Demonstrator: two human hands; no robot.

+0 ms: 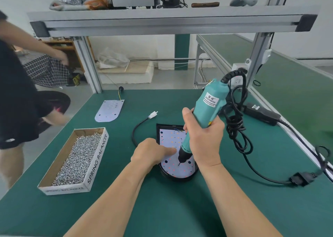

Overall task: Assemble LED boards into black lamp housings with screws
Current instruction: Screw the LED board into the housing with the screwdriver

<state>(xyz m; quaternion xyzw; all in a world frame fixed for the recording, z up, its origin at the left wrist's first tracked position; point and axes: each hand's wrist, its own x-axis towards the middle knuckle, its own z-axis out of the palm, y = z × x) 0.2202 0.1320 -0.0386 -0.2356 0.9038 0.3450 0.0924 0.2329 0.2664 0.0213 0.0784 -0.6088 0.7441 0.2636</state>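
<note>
A black lamp housing (177, 179) lies on the green table, with a white LED board (171, 140) seated inside it. My right hand (204, 139) grips a teal electric screwdriver (209, 103), tilted, its bit touching a screw (178, 164) on the near part of the board. My left hand (152, 153) rests on the board's left side, a finger pressing just beside the bit. A second LED board (110, 110) lies flat at the far left of the table. A cardboard box (98, 157) holds several loose silver screws (77, 159).
The housing's black cable (137, 128) ends in a white connector (153, 114). The screwdriver's coiled cord (236, 126) and power adapter (261, 114) lie at the right. Another person (16, 96) stands at the left. An aluminium frame shelf (162, 20) spans overhead.
</note>
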